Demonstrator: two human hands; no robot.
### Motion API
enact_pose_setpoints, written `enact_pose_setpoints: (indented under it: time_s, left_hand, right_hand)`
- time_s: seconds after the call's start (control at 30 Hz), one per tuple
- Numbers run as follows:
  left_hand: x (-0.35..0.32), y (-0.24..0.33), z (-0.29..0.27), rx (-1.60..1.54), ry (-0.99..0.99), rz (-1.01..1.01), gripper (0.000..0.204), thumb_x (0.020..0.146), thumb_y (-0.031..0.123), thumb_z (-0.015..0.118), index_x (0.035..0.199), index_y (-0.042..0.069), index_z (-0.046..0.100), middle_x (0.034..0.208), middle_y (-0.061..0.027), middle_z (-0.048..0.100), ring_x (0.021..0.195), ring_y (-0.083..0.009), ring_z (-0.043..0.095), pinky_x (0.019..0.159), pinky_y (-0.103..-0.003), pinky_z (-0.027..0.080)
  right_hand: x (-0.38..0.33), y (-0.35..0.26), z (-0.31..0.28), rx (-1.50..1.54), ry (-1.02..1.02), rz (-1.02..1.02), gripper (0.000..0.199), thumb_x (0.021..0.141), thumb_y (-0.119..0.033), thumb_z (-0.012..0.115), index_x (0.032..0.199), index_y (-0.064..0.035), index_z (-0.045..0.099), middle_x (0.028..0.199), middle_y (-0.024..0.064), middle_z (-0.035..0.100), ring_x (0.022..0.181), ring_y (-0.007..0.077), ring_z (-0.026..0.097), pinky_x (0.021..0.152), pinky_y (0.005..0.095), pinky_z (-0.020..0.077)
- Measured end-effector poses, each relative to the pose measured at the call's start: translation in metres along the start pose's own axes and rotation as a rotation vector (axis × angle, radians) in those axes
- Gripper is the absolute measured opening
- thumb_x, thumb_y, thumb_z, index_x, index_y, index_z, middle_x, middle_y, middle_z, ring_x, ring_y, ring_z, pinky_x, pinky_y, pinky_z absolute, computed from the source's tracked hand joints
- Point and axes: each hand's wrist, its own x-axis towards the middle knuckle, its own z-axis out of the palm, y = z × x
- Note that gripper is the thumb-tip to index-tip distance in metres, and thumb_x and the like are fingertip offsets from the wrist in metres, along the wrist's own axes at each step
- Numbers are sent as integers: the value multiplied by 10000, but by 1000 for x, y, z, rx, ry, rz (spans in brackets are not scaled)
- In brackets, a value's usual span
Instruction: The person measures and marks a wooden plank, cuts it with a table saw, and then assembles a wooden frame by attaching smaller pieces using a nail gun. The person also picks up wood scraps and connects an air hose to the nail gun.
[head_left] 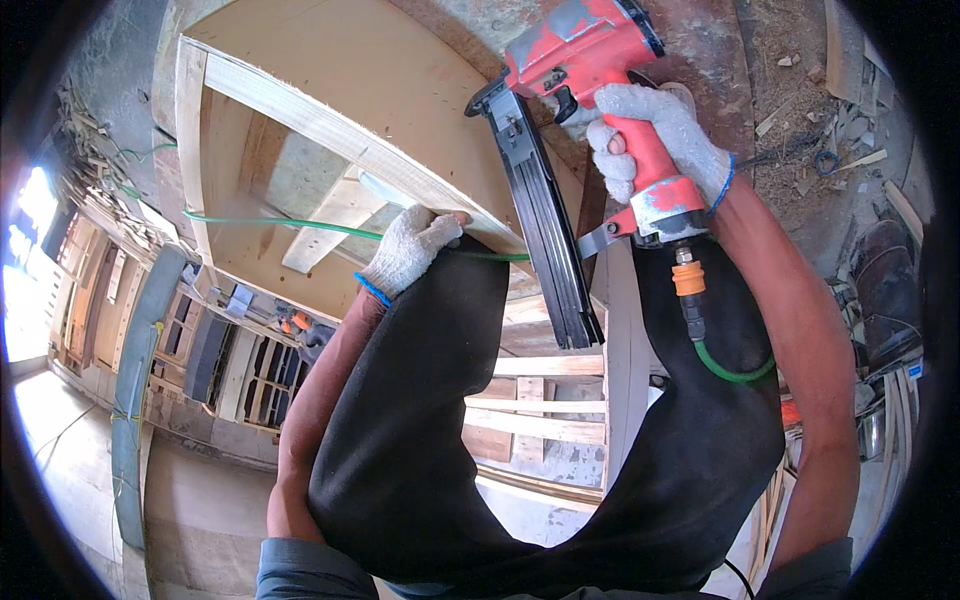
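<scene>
Two gloved hands work a plywood frame (330, 130): the left hand (412, 250) grips the frame's near rail, while the right hand (655, 135) clenches a red pneumatic nailer (590, 70), nose at the rail just beyond; fastening appears underway, and the next shot calls for steady alignment

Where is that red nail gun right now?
In the head view, upper right: the red nail gun is gripped by the gloved right hand, its nose against the curved plywood panel that the left hand steadies.
</scene>
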Motion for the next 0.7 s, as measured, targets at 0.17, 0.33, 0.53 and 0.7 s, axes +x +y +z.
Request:
enact_pose_setpoints:
  time_s: [0.17,0.33,0.53,0.7]
  left_hand:
    - [3,1,2,-54,-13,29,542,935,476,679,1003,-62,681,853,-153,690,841,-224,649,787,-368,503]
    - [-3,10,2,20,19,22,569,939,484,664,1027,-78,679,854,-167,689,850,-239,657,787,-377,504]
    - [-4,10,-2,272,-1,182,468,962,431,611,1053,-17,707,938,-190,715,937,-306,685,845,-407,512]
    - [-26,24,-11,454,-82,279,357,958,377,593,1062,62,726,946,-191,718,950,-357,693,850,-453,522]
  right_hand:
    - [-3,-2,7,17,46,-13,281,939,-326,685,1007,-93,543,698,-9,540,496,130,531,465,325,469]
    - [-17,-9,14,18,58,-156,294,949,-322,679,1068,-79,564,701,-12,546,518,115,529,477,303,468]
    - [-51,-33,9,-13,-13,-220,321,979,-342,641,1040,-40,551,720,-9,473,533,104,446,494,286,423]
    - [-106,-44,9,-20,15,-261,350,952,-371,657,782,-96,523,640,6,471,532,152,479,528,319,450]
